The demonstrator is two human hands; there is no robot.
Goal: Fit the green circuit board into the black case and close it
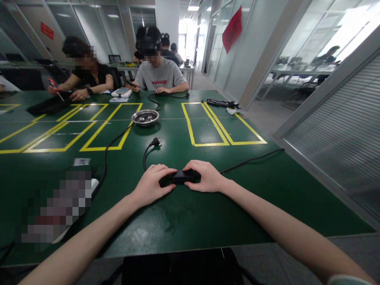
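Both hands grip a black power adapter point(178, 177) low over the green table, close in front of me. My left hand point(154, 183) has its thumb and fingers closed around the left end. At the right end, the thumb and fingers of my right hand point(204, 177) pinch the adapter, and part of that end is hidden. A short black cord with a plug point(154, 143) curves out from behind my left hand and lies on the table. From behind my right hand a thin black cable point(252, 159) runs off toward the table's right edge.
A metal bowl point(145, 123) with small metal parts stands mid-table among yellow tape outlines. To my left lies a blurred-out object point(62, 209) with a dark cable. A black folded tripod-like item point(222, 103) lies at the far right. Two people work across the green table point(190, 225).
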